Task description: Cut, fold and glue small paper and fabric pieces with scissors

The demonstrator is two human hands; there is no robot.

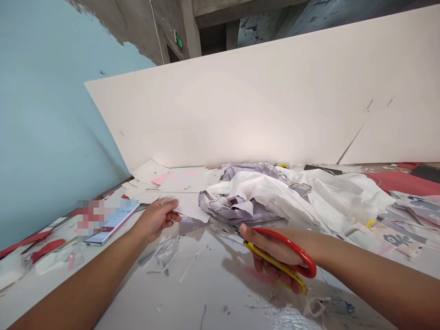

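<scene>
My right hand [271, 256] is wrapped round a pair of scissors [288, 245] with one red and one yellow handle. Their blades point left, with the tips close to a crumpled heap of white and lilac-grey fabric [240, 206]; whether they touch it I cannot tell. To the left, my left hand [161, 217] is closed in a pinch of thumb and fingers at the edge of a thin white piece [190, 207], which looks like paper. The rest of that piece reaches toward the fabric heap. Fingertips partly hide the pinched edge.
Flat white sheets [182, 181] and a pink slip [158, 179] lie behind my left hand. A phone [113, 224] lies at the left. White scraps [161, 252] litter the table [165, 302]. A white board [261, 110] stands behind; red material [405, 183] lies far right.
</scene>
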